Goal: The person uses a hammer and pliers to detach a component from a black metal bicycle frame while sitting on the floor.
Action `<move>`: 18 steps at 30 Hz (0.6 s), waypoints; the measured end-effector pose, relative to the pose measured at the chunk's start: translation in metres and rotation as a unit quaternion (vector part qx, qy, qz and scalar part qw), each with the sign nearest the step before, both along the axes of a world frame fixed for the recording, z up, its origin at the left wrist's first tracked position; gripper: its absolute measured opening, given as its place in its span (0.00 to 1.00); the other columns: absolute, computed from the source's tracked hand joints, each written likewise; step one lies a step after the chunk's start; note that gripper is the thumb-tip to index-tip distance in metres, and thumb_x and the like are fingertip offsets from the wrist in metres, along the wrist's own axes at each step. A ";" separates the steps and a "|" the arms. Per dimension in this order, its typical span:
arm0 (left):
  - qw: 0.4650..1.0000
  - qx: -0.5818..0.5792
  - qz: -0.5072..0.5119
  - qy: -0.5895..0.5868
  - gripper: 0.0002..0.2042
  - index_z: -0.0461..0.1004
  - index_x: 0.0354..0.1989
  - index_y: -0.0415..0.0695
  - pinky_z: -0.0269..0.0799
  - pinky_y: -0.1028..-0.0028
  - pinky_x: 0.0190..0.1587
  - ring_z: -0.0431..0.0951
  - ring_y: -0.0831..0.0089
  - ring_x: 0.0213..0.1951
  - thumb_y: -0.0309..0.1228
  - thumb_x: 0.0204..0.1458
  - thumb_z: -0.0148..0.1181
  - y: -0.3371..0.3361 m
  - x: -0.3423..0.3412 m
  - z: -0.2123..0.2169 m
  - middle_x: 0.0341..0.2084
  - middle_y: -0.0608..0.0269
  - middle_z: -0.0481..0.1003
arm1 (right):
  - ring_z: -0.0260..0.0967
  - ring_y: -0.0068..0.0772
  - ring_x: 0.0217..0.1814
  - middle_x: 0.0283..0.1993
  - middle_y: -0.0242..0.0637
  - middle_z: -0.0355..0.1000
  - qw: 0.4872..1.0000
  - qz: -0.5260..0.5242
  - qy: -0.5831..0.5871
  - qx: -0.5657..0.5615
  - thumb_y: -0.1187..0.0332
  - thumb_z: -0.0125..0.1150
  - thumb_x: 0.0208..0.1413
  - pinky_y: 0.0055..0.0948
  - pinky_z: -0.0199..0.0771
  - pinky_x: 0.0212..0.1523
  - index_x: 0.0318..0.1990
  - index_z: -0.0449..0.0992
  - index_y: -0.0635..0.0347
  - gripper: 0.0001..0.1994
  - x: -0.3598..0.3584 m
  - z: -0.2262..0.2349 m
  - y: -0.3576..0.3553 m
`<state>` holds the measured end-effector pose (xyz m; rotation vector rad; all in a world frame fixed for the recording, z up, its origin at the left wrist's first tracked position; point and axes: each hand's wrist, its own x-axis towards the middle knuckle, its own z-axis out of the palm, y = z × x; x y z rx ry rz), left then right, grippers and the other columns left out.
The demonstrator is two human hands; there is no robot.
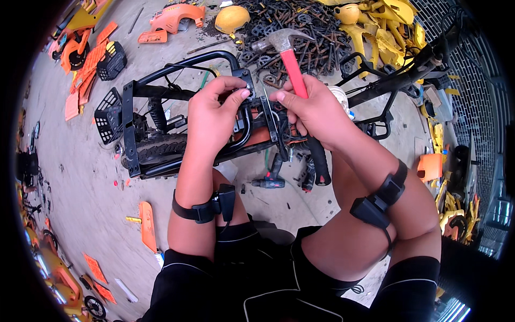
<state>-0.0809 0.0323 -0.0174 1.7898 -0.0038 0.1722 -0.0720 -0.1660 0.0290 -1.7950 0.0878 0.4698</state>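
Concrete floor (107, 177) under everything, w/ a heap of rusty metal parts (306, 27) at the far side, yellow panels (394, 45) far right and orange bits, incl. an orange fender-shaped piece (177, 19), far left. The black tubular frame (248, 122) lies mid-scene, just ahead of the knees; from my remote seat I'd rate it heavy, stiff and prob. hard to dent, best gripped on its bare round tubes, clear of the bracket edges. My R hand (319, 110) has its fingers clamped around the hammer (292, 70), head up and far, black grip hanging down near. I'd expect it top-heavy, rigid, not fragile; the hold's high on the shaft, so for better control I'd take the rubbery grip. L hand (212, 112) is at the frame's upper bracket (242, 74), thumb and forefinger nearly together; can't tell if anything small is nipped btwn them. If so, it's prob. light and easily dropped, so fingertips only. A cordless drill (268, 183) lies on the floor, near side of the frame.
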 end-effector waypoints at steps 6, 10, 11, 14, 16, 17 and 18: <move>0.994 -0.094 -0.036 -0.041 0.07 0.79 0.41 0.37 0.74 0.79 0.39 0.79 0.79 0.36 0.21 0.54 0.66 0.005 -0.001 -0.007 0.34 0.63 0.81 | 0.64 0.14 0.21 0.30 0.32 0.71 0.993 -0.032 0.032 0.108 0.66 0.63 0.61 0.15 0.63 0.14 0.45 0.66 0.63 0.14 0.004 -0.001 0.015; 0.988 -0.127 -0.058 -0.061 0.08 0.78 0.41 0.36 0.75 0.78 0.42 0.80 0.77 0.38 0.21 0.54 0.65 0.007 -0.002 -0.006 0.35 0.62 0.81 | 0.62 0.14 0.20 0.29 0.31 0.68 0.988 0.005 0.047 0.150 0.67 0.64 0.60 0.17 0.62 0.13 0.44 0.65 0.62 0.14 0.002 0.010 0.022; 0.985 -0.144 -0.073 -0.054 0.08 0.77 0.42 0.35 0.75 0.77 0.44 0.80 0.76 0.39 0.21 0.55 0.65 0.010 -0.003 -0.005 0.36 0.60 0.80 | 0.61 0.15 0.19 0.28 0.30 0.67 0.986 0.003 0.043 0.161 0.67 0.64 0.60 0.19 0.62 0.13 0.44 0.65 0.62 0.14 0.001 0.008 0.026; 0.988 -0.126 -0.071 -0.058 0.08 0.77 0.42 0.35 0.75 0.76 0.45 0.81 0.75 0.39 0.20 0.54 0.65 0.010 -0.003 -0.006 0.37 0.59 0.80 | 0.62 0.14 0.21 0.29 0.30 0.66 0.984 -0.003 0.046 0.172 0.68 0.64 0.61 0.17 0.63 0.14 0.45 0.64 0.62 0.14 -0.002 0.008 0.030; 0.986 -0.141 -0.071 -0.059 0.07 0.78 0.41 0.35 0.75 0.76 0.45 0.80 0.75 0.39 0.20 0.54 0.65 0.011 -0.003 -0.006 0.37 0.59 0.80 | 0.62 0.14 0.21 0.29 0.30 0.66 0.984 -0.010 0.050 0.168 0.68 0.64 0.61 0.17 0.63 0.14 0.45 0.64 0.63 0.14 0.001 0.005 0.031; 0.985 -0.148 -0.071 -0.059 0.07 0.78 0.41 0.35 0.75 0.76 0.46 0.80 0.75 0.39 0.20 0.54 0.66 0.012 -0.003 -0.006 0.37 0.59 0.80 | 0.62 0.14 0.22 0.30 0.31 0.67 0.982 -0.012 0.055 0.182 0.68 0.63 0.61 0.17 0.63 0.14 0.45 0.64 0.62 0.13 0.003 0.007 0.032; 0.984 -0.150 -0.071 -0.061 0.07 0.78 0.41 0.35 0.75 0.75 0.46 0.80 0.75 0.39 0.20 0.54 0.66 0.012 -0.004 -0.005 0.37 0.59 0.80 | 0.63 0.15 0.22 0.31 0.32 0.68 0.979 -0.015 0.062 0.196 0.69 0.63 0.62 0.17 0.63 0.14 0.45 0.64 0.62 0.13 0.003 0.009 0.033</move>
